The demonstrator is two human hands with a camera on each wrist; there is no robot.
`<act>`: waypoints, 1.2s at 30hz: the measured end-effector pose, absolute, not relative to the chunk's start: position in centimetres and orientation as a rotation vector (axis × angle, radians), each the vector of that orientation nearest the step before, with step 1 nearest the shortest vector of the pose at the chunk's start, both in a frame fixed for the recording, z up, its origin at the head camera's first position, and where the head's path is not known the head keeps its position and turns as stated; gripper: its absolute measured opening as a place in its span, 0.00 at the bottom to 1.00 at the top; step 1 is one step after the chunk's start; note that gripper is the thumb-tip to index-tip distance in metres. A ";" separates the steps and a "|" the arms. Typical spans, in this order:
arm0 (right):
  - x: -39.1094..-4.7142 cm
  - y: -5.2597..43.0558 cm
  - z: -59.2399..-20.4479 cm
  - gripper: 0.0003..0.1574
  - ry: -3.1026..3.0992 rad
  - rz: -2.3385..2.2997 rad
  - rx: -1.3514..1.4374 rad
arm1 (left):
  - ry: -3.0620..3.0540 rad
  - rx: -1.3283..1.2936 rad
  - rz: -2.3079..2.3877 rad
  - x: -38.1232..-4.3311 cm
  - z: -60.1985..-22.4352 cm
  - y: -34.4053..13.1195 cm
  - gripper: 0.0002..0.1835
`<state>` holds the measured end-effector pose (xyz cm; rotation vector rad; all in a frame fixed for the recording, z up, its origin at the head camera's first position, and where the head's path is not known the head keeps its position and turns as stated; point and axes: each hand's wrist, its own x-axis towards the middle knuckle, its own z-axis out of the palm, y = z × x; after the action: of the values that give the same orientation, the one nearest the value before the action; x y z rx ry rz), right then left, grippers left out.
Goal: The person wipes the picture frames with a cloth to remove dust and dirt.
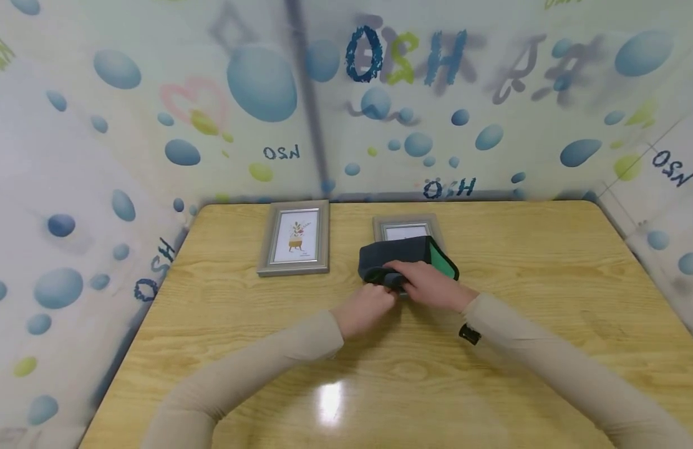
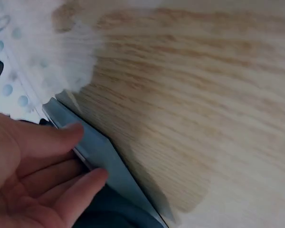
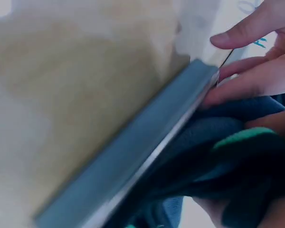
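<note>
A dark navy cloth [image 1: 399,249] with a green underside and dark edging lies folded over a grey picture frame [image 1: 405,219], hiding most of it. My right hand [image 1: 433,285] grips the bunched cloth near the frame's close side. Just left of it, my left hand [image 1: 368,308] holds the frame's near edge. From the left wrist, that hand's thumb and a finger [image 2: 85,190] meet the frame's grey side [image 2: 104,147]. In the right wrist view, fingers touch the frame's corner, and the cloth [image 3: 204,142] bunches against its long side [image 3: 133,152].
A second grey picture frame [image 1: 324,243] with a plant print lies to the left on the wooden table [image 1: 520,262]. Behind the table's far edge stands a wall [image 1: 346,137] patterned with blue drops and letters. A black device [image 1: 470,333] sits at my right cuff.
</note>
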<state>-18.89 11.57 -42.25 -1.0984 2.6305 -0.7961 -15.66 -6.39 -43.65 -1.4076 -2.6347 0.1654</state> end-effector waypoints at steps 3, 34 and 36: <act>-20.2 10.6 -42.0 0.25 2.648 -0.642 -1.116 | -2.658 -1.409 0.097 -16.1 -43.4 -6.2 0.05; -22.2 10.7 -40.4 0.25 2.479 -0.519 -1.172 | -2.755 -1.380 0.029 -17.2 -43.0 -6.4 0.09; -22.5 10.4 -40.6 0.27 2.539 -0.451 -1.138 | -2.766 -1.372 0.044 -17.1 -43.1 -6.3 0.09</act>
<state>-22.49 10.36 -40.63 -1.1378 2.5385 -0.4508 -17.15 -6.31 -43.06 -1.3722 -2.7658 0.0440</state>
